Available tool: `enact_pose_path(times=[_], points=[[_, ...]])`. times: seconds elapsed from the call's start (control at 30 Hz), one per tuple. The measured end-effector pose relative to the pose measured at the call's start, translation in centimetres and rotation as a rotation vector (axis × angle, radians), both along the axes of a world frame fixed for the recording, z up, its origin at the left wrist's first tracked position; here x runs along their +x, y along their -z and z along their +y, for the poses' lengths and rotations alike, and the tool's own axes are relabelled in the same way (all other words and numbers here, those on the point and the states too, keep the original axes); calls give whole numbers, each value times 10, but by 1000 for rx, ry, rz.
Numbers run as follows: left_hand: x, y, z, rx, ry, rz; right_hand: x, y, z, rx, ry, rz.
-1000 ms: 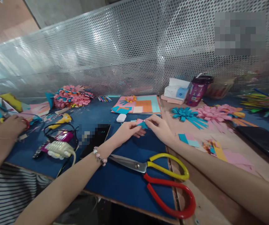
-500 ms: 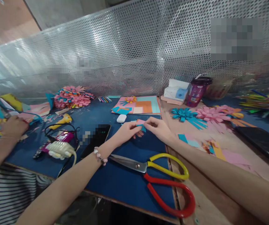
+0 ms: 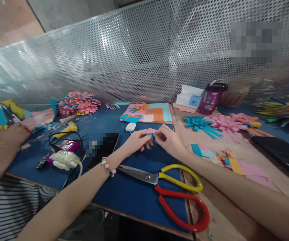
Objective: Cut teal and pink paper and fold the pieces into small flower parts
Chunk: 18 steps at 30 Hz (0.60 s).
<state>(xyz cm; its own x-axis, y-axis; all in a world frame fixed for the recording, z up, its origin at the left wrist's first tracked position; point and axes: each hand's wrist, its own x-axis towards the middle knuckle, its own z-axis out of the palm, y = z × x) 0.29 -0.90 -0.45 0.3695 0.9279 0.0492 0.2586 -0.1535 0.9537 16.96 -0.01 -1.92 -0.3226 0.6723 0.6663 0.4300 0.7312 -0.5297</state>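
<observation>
Small pieces of coloured paper (image 3: 150,131), blue with some pink and orange, are pinched between my two hands above the blue tabletop. My left hand (image 3: 137,140), with a beaded bracelet at its wrist, grips them from the left with thumb and forefinger. From the right, my right hand (image 3: 168,139) has its fingertips closed at the papers' edge; the fingers partly hide them. Nearer to me lie large scissors (image 3: 148,177) with one yellow and one red handle, blades pointing left. A white earbud case (image 3: 130,127) sits just beyond my left hand.
Paper sheets (image 3: 156,115) lie at the back. Pink paper flowers (image 3: 227,122), a blue paper flower (image 3: 197,123) and a purple cup (image 3: 213,98) stand right. Left are a phone (image 3: 106,147), a glue gun (image 3: 65,159) and a co-worker's hand (image 3: 15,135) with scissors.
My right hand has shifted slightly and its fingers are more bent at the papers. The co-worker's hands at the left have moved a little, their scissors now showing upright.
</observation>
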Motion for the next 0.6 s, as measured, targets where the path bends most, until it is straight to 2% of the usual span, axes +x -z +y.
enact_pose_path(times=[0.17,0.43,0.6], points=[[-1,-3,-2,14,14,24,1,-1,-1,10,-10,-11],[0,-8,-4,66,57,85,5,-5,2,-165,-82,64],[0,-9,-5,105,54,114,5,-4,2,-145,-93,20]])
